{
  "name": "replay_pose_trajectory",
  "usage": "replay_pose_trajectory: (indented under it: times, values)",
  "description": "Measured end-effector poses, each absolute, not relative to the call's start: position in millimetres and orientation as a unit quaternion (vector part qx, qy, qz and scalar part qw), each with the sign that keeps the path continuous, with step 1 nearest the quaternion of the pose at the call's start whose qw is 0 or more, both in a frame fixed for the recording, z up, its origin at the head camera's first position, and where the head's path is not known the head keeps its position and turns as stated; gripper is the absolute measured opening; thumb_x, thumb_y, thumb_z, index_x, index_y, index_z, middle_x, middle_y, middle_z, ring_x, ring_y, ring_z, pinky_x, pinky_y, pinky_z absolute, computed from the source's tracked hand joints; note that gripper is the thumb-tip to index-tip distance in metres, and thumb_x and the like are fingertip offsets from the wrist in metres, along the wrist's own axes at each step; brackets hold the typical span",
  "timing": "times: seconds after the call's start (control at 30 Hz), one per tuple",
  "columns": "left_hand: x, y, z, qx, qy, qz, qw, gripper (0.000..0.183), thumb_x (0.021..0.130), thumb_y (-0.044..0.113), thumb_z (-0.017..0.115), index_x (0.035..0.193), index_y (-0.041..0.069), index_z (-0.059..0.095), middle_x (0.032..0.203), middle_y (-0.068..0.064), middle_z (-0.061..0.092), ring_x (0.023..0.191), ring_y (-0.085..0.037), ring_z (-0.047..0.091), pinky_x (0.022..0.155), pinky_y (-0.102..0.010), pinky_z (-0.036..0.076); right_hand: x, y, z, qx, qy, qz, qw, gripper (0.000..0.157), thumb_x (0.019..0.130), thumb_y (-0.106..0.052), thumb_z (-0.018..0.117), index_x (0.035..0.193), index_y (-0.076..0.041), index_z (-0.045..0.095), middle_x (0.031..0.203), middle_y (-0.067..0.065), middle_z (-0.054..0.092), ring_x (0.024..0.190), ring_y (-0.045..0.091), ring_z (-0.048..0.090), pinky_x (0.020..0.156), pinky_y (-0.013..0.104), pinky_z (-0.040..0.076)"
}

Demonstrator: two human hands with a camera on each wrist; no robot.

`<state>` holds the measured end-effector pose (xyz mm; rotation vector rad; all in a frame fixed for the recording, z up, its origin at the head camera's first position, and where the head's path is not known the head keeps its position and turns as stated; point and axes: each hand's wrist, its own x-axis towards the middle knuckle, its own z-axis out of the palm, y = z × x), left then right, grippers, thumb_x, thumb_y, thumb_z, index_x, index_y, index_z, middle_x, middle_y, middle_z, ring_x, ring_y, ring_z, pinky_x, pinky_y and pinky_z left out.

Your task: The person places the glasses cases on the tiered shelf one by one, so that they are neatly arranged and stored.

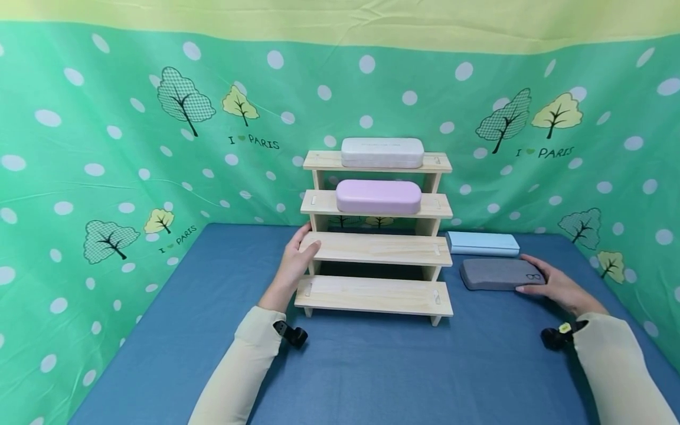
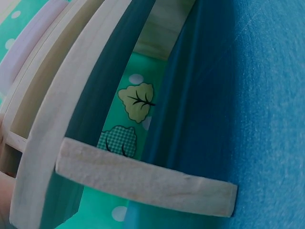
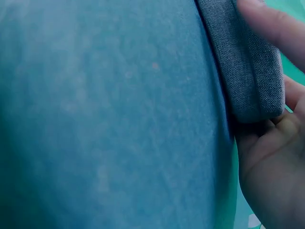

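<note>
1. Left arm [image 1: 234, 372]: pale-sleeved, slanting forward and rightward from the lower edge of the head view.
2. Left hand [image 1: 289, 268]: bare, reaching forward in a grip; thumb [image 1: 311, 251] angled rightward, apart from the fingers.
3. Right arm [image 1: 621, 360]: pale-sleeved, slanting forward and leftward.
4. Right hand [image 1: 563, 289]: bare, turned inward, gripping; right thumb [image 1: 531, 290] nearer the body, fingers [image 1: 535, 262] farther off.
</note>
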<state>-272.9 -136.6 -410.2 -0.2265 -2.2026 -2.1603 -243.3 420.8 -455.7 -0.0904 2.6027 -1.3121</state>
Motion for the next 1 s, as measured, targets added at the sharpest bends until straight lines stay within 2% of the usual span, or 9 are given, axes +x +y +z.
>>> replay_pose_trajectory:
  times: [0.07,0.17,0.23,0.3,0.43,0.7,0.83,1.0]
  values:
    - [-277,-138,-417,-0.071,-0.71,-0.7,0.026,0.061,0.095,0.013,0.055,0.149,0.009,0.027,0.151,-0.013,0.03,0.137,-0.025,0.03,0.11,-0.041,0.027,-242,421,-456,-0.034,0.89,-0.441,0.11,0.096,0.084,-0.021,0.072,0.15,0.001,0.005,0.147,0.037,0.009,0.128,0.051,0.016,0.097,0.065,0.02]
    - [-277,-138,-416,-0.072,-0.706,-0.704,0.024,0.061,0.095,0.011,0.055,0.149,0.008,0.026,0.151,-0.013,0.029,0.137,-0.026,0.029,0.11,-0.041,0.027,-242,420,-454,-0.034,0.903,-0.416,0.101,0.09,0.084,-0.024,0.072,0.147,0.005,0.014,0.142,0.034,0.022,0.119,0.037,0.033,0.092,0.044,0.034]
    - [-277,-138,-415,-0.073,-0.702,-0.708,0.021,0.061,0.095,0.011,0.055,0.149,0.008,0.026,0.151,-0.013,0.028,0.137,-0.026,0.029,0.11,-0.04,0.026,-241,420,-453,-0.034,0.912,-0.399,0.093,0.085,0.084,-0.026,0.072,0.143,0.007,0.02,0.137,0.031,0.03,0.108,0.021,0.04,0.084,0.031,0.036]
    - [-275,-139,-413,-0.075,-0.702,-0.708,0.019,0.061,0.096,0.01,0.054,0.149,0.007,0.025,0.152,-0.014,0.027,0.138,-0.027,0.028,0.111,-0.041,0.026,-241,420,-452,-0.031,0.919,-0.382,0.087,0.082,0.083,-0.028,0.073,0.14,0.007,0.025,0.132,0.027,0.035,0.099,0.008,0.041,0.077,0.023,0.036]
    - [-266,-136,-401,-0.078,-0.711,-0.699,0.014,0.061,0.096,0.008,0.052,0.149,0.004,0.023,0.152,-0.017,0.026,0.138,-0.029,0.027,0.111,-0.041,0.026,-239,420,-451,-0.026,0.927,-0.365,0.08,0.079,0.082,-0.03,0.074,0.137,0.006,0.031,0.128,0.024,0.041,0.091,-0.001,0.041,0.074,0.023,0.038]
    - [-260,-134,-391,-0.077,-0.712,-0.698,0.016,0.061,0.096,0.007,0.052,0.149,0.001,0.023,0.151,-0.018,0.026,0.138,-0.03,0.028,0.11,-0.042,0.026,-235,418,-451,-0.001,0.923,-0.382,0.047,0.074,0.083,-0.033,0.073,0.135,0.004,0.035,0.126,0.021,0.043,0.09,0.004,0.044,0.072,0.022,0.04]
    - [-259,-135,-391,-0.073,-0.713,-0.697,0.012,0.061,0.096,0.009,0.052,0.149,0.003,0.023,0.152,-0.017,0.026,0.138,-0.029,0.027,0.111,-0.041,0.026,-232,422,-455,0.011,0.912,-0.409,0.019,0.064,0.084,-0.029,0.072,0.131,-0.001,0.04,0.118,0.008,0.046,0.087,0.002,0.045,0.069,0.018,0.042]
    - [-258,-135,-392,-0.073,-0.715,-0.696,0.008,0.061,0.096,0.01,0.052,0.149,0.004,0.023,0.152,-0.016,0.025,0.138,-0.029,0.027,0.111,-0.042,0.026,-227,426,-458,0.013,0.895,-0.445,-0.025,0.044,0.084,-0.024,0.072,0.12,-0.017,0.047,0.104,-0.013,0.045,0.085,0.0,0.045,0.067,0.014,0.041]
